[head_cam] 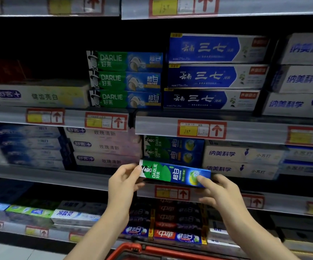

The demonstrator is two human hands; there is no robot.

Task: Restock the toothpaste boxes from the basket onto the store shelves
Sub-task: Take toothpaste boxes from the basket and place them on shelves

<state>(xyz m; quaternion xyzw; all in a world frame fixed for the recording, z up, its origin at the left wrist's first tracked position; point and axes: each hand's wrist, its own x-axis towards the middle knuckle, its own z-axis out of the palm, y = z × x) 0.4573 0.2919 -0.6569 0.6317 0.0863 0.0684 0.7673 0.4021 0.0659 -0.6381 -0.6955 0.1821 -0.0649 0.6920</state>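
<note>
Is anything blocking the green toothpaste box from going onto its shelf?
Nothing visible blocks it. Both hands, left hand and right hand, hold the green Darlie box at the shelf edge, right below the matching Darlie boxes.

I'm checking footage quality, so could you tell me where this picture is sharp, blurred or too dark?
Head view: the held toothpaste box and both hands are fairly sharp; the far-left boxes smear into blur; the upper-left shelf space is nearly black; shelf rails bow from the wide lens.

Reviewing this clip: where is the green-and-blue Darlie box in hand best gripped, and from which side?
By its two short ends, one hand from each side. The Darlie box is long, slim and held level, as the left hand and right hand do now.
</note>
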